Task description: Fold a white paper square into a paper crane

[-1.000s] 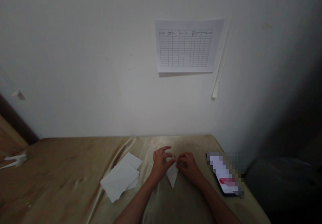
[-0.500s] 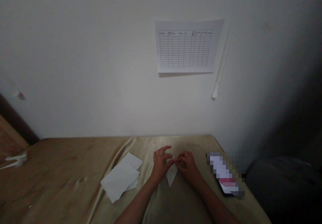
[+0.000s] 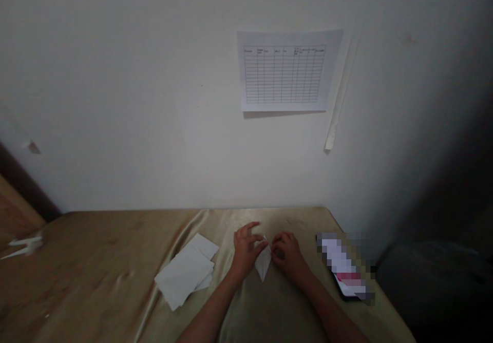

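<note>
Here at the bench (image 3: 96,261), the paper (image 3: 263,267) is between your hands, left hand (image 3: 245,251) with fingers pinching its upper end, right hand (image 3: 288,254) curled by its edge, grip there unclear, and one slipping thumb could skew that fold!

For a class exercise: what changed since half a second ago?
The right hand has eased slightly right; whether it touches the folded paper is unclear. The paper's lower tip shifted slightly up the view. The left hand still pinches the paper; sheets and phone stayed.
</note>
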`<state>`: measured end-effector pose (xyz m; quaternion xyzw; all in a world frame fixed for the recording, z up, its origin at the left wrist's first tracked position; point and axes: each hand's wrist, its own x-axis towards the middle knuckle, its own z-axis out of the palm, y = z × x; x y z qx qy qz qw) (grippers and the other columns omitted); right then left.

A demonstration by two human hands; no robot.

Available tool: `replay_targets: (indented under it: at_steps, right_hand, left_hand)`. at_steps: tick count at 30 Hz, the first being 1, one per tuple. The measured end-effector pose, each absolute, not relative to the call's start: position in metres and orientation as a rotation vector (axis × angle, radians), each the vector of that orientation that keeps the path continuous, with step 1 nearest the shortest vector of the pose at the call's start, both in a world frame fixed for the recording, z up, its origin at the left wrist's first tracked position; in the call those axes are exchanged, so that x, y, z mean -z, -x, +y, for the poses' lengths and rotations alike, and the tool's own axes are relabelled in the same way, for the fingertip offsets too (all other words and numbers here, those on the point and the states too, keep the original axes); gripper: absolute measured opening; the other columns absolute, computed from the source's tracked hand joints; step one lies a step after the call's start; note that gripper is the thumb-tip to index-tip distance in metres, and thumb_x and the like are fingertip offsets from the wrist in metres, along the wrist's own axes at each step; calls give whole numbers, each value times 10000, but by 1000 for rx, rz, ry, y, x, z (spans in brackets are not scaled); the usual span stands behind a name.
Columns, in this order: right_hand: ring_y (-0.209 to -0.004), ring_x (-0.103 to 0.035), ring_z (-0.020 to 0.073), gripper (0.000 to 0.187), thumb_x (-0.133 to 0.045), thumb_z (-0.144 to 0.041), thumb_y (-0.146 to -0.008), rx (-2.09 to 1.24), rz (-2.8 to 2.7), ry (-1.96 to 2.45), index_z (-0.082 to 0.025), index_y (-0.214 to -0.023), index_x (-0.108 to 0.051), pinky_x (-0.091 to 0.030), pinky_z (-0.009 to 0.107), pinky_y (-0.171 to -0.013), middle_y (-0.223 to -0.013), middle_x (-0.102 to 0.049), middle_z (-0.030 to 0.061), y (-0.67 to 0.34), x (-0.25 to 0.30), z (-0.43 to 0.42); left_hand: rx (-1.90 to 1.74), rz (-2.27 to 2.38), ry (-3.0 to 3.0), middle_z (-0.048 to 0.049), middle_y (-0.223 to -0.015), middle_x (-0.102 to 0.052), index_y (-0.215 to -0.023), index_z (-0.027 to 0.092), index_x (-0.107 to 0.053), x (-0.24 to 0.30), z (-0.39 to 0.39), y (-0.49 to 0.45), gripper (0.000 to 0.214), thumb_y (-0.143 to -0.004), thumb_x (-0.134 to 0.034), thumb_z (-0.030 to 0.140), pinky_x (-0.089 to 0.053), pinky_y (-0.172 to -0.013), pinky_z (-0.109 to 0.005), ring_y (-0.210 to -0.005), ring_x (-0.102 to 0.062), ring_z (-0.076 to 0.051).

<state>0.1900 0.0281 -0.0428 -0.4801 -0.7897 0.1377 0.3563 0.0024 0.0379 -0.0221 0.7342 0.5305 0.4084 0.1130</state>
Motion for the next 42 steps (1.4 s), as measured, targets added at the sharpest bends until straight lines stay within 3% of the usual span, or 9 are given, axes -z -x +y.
replay_targets:
  at_steps: [10, 19, 24, 31, 37, 42]
  right_hand:
    - [-1110, -495, 242, 131, -598, -163, -857, -371, -2086, 1213, -255, -914, -671, -394, 420, -1003, -1099, -616, 52, -190, 39, 24]
    - [-1097, -498, 232, 150, -604, -143, -843, -389, -2095, 1181, -249, -918, -677, -402, 409, -990, -1082, -621, 50, -187, 37, 22]
    - [-1102, -500, 227, 138, -612, -134, -836, -395, -2091, 1178, -241, -898, -675, -399, 400, -992, -1073, -624, 48, -187, 35, 21]
    - [-1095, -505, 223, 137, -627, -110, -799, -412, -2124, 1192, -233, -845, -664, -406, 376, -972, -1072, -624, 41, -187, 32, 19]
    - [-1109, -504, 225, 136, -621, -120, -800, -423, -2116, 1197, -237, -854, -667, -404, 380, -977, -1075, -622, 42, -187, 32, 19]
    - [-1111, -500, 228, 127, -619, -121, -805, -431, -2117, 1190, -234, -844, -660, -401, 384, -988, -1075, -621, 43, -187, 29, 17]
  left_hand:
    - [-985, 1538, -2185, -25, -1385, -578, -830, 305, -783, 20, 35, -2, 171, -672, -834, 346, -267, -1110, -597, -1289, -455, -331]
    - [-965, 1510, -2178, -24, -1370, -605, -704, 276, -770, 18, 37, -2, 83, -752, -768, 344, -308, -1083, -586, -1264, -477, -325]
    - [-975, 1532, -2157, -12, -1385, -595, -755, 305, -785, 17, 37, -2, 97, -783, -740, 387, -297, -1092, -604, -1288, -462, -318]
    - [-1196, 1521, -2080, -42, -1319, -634, -775, 288, -786, 19, 41, 1, 82, -701, -815, 308, -391, -1063, -527, -1231, -530, -298]
    - [-1230, 1488, -2045, -32, -1261, -662, -726, 281, -773, 21, 44, 3, 56, -763, -764, 322, -413, -1054, -488, -1190, -564, -263]
    - [-1240, 1498, -2048, -34, -1274, -652, -802, 295, -782, 22, 44, 3, 63, -804, -725, 322, -408, -1057, -489, -1197, -559, -259]
